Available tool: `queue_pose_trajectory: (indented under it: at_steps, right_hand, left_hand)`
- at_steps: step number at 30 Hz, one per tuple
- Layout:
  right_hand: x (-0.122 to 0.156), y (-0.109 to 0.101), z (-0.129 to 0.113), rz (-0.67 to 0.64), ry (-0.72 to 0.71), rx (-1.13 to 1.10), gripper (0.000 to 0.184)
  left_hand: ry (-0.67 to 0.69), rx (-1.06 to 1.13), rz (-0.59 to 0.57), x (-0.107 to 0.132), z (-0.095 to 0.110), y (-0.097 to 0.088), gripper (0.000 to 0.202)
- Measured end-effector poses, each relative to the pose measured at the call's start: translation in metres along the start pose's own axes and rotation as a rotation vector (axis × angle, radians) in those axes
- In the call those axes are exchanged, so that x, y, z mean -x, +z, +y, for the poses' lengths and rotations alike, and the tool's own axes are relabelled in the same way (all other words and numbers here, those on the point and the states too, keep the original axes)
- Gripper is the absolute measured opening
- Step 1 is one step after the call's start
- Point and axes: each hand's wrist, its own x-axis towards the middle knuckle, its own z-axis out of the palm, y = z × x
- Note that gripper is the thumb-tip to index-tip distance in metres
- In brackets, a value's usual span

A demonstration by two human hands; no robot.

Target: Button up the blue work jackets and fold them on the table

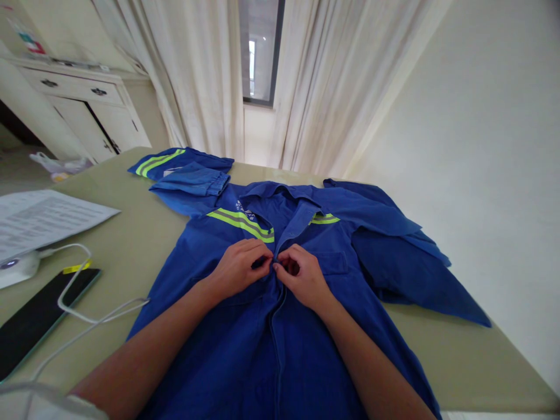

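A blue work jacket (245, 350) with yellow-green reflective stripes lies spread front side up on the table, its collar pointing away from me. My left hand (245, 262) pinches the front placket from the left, thumb and forefinger together. Right beside it, my right hand (304, 274) pinches the same front edge from the other side, so the fingertips of both hands nearly meet. Whatever small fastener may be between the fingertips is hidden. Above the hands the collar stands partly open; below them the placket runs down toward me.
On the left of the table (131, 198) lie printed paper (48, 219), a black phone (44, 321), a white device (20, 265) and a white cable (65, 291). More blue clothing (153, 163) lies at the far left. A white cabinet (87, 111) and curtains (196, 70) stand behind.
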Motion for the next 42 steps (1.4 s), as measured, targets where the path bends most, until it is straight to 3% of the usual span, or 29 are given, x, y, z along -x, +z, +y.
queue_pose_trajectory:
  at_steps: [7,15,19,23,30,38,42]
  right_hand:
    - [-0.001,-0.004,0.001,-0.03,-0.058,-0.035,0.005]
    - [-0.003,-0.01,0.0,-0.039,-0.131,-0.079,0.009]
    - [-0.004,-0.009,0.003,-0.068,-0.162,-0.122,0.009]
    - [-0.004,-0.005,0.006,-0.008,-0.15,-0.129,0.008]
    - [-0.003,-0.002,0.006,-0.002,-0.167,-0.094,0.008]
    - [-0.003,0.0,0.009,0.062,-0.112,-0.091,0.007]
    - [-0.002,0.001,0.007,0.091,-0.092,-0.119,0.008]
  left_hand:
    - [-0.079,0.043,0.024,-0.001,0.005,0.002,0.007]
    - [-0.257,0.378,-0.026,-0.006,0.002,-0.004,0.007]
    - [-0.264,0.442,-0.089,-0.008,-0.002,-0.006,0.009]
    - [-0.273,0.5,-0.073,-0.007,-0.004,-0.005,0.012]
    - [-0.479,0.727,-0.122,-0.003,-0.013,0.004,0.025]
    - [-0.342,0.555,-0.005,-0.001,0.001,-0.003,0.02]
    - [-0.267,0.54,-0.005,0.0,0.003,-0.006,0.023]
